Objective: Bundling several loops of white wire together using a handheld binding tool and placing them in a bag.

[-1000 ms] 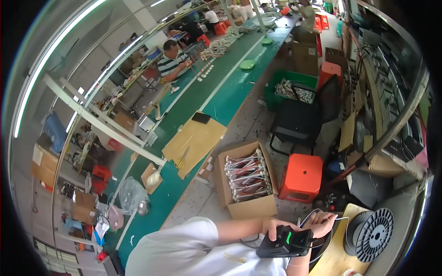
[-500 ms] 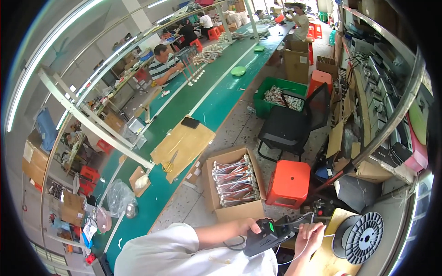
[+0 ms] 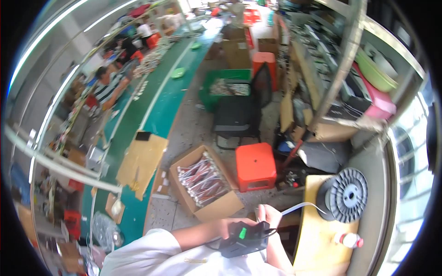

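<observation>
Both hands meet at the bottom centre of the frame. My left hand is closed around a black handheld tool with a small green patch on its top — the fingers wrap its near side, and a dark cable hangs from it toward the white sleeve. My right hand is just beside the tool, on its right, with the fingers held upright and together; it pinches the end of a white flat strip. This strip runs to the right, up to a black spool that lies on a yellowish board at the lower right. A small white bottle with a red cap lies on the same board, below the spool.

Above the hands, on the concrete floor, stands an open cardboard box filled with bundled wire pieces. Just to its right is 1 orange plastic stool. Further up — a black chair and a green crate. A long green workbench runs along the left side, where another person sits in a striped shirt.
</observation>
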Demonstrator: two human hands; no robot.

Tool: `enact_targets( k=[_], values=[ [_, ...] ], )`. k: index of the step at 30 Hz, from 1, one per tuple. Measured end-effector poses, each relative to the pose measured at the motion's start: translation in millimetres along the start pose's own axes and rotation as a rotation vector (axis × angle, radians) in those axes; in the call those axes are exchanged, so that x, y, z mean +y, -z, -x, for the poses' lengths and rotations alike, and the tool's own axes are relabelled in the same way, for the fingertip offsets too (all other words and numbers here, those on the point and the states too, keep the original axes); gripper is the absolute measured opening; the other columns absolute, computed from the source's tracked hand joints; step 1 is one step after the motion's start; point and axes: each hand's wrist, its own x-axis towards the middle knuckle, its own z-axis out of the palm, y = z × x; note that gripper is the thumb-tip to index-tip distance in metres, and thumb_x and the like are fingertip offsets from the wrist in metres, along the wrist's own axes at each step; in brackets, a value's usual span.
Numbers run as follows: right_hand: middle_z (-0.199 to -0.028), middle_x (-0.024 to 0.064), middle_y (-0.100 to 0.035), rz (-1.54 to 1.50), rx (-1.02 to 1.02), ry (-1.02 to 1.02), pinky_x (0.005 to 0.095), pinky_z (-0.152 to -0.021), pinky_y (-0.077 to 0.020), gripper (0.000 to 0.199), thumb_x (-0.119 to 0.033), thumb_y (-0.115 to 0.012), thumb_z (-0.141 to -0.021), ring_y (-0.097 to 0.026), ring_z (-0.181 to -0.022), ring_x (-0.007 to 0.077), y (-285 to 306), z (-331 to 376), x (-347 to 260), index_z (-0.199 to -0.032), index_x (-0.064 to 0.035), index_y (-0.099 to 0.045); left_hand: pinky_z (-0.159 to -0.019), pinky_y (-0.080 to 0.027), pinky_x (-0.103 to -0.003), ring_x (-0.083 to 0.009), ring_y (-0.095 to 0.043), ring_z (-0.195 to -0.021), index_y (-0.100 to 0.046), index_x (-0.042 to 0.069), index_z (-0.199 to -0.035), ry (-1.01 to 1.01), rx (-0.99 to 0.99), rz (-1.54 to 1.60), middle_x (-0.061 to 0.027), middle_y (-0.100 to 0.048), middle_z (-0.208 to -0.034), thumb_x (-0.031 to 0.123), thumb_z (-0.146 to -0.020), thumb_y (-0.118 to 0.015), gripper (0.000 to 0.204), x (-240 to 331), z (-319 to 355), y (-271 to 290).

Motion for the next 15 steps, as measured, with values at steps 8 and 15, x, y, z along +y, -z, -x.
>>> enact_targets(
  k=[8,15],
  values=[
    [-0.049,-0.0032,-0.022,-1.783,0.727,-0.6,0.0234,-0.041,-0.0242,0.03,-0.028,-0.044,-0.096,-0.021,-0.041,0.0085,94.9,-11.3,59.7,-0.076,-0.0062,-0.049,-0.091,-0.042,-0.056,-0.0455,-0.054,-0.103,-0.035,-0.003,-0.126,-0.241,0.186,0.138,-0.0255,-0.05,-0.116,0.021,-0.055,-0.079,0.087,69.6,-23.0,-48.1],
    [-0.052,-0.0033,-0.023,-1.65,1.332,-0.31,0.0228,-0.036,-0.0199,0.037,-0.034,-0.032,-0.099,-0.02,-0.041,0.0094,275.1,43.0,128.5,-0.073,-0.0094,-0.04,-0.087,-0.047,-0.055,-0.0482,-0.055,-0.101,-0.029,-0.003,-0.126,-0.407,0.328,0.139,-0.0256,-0.048,-0.117,0.019,-0.062,-0.079,0.084,92.6,-11.0,-33.1]
  ],
)
